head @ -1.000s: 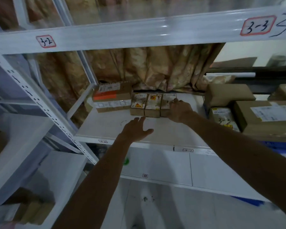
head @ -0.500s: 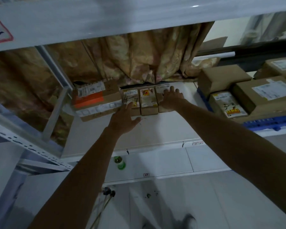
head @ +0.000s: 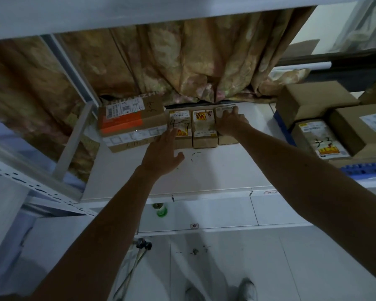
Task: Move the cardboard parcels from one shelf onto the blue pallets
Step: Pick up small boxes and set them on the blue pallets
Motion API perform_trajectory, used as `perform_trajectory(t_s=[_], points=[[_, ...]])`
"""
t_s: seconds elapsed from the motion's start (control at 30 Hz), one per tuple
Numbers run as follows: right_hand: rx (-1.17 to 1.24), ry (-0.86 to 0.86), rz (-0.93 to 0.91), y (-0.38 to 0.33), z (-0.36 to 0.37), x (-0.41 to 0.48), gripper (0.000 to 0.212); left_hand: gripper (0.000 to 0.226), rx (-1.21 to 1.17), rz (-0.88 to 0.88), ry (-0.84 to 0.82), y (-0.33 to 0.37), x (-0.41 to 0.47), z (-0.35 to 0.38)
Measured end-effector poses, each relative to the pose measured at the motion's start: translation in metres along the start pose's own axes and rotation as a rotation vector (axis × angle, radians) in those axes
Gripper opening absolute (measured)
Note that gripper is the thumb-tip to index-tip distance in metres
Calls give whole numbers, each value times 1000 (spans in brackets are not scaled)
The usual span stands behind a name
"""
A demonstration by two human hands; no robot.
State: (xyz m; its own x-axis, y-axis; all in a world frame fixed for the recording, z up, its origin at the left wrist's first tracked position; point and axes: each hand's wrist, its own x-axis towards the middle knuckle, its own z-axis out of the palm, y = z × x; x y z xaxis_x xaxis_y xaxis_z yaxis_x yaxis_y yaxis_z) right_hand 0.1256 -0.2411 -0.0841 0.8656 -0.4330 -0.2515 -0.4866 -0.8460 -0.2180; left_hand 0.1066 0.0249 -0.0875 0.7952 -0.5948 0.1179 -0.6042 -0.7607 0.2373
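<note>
On the far side of the white shelf (head: 204, 174), a large orange-labelled parcel (head: 130, 124) sits left of three small ones. The left hand (head: 161, 153) touches the leftmost small parcel (head: 180, 118) with straight fingers. The right hand (head: 230, 122) lies across the rightmost small parcel (head: 226, 140), fingers seemingly unbent.

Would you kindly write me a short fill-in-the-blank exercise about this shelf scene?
The right hand rests on the ___ of the three small parcels.
The box left of them bears an ___ label.
The pallet at the right is ___.
The bottle under the shelf is ___.
Missing: rightmost; orange; blue; green.
</note>
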Motion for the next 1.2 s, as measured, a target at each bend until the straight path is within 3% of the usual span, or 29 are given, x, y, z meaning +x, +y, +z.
perform_trajectory(t_s=[0.27,0.63,0.93,1.2], points=[[-15,-20,13,1,-9,3,97,85,-5,-39,-55,1,-1,1],[128,124,40,23,5,-6,70,88,-34,-145,-83,4,-18,16],[106,234,-5,32,-11,-29,62,84,-10,-144,-39,22,1,0],[-19,242,-65,51,-31,-59,76,82,-39,-171,-5,54,22,9]])
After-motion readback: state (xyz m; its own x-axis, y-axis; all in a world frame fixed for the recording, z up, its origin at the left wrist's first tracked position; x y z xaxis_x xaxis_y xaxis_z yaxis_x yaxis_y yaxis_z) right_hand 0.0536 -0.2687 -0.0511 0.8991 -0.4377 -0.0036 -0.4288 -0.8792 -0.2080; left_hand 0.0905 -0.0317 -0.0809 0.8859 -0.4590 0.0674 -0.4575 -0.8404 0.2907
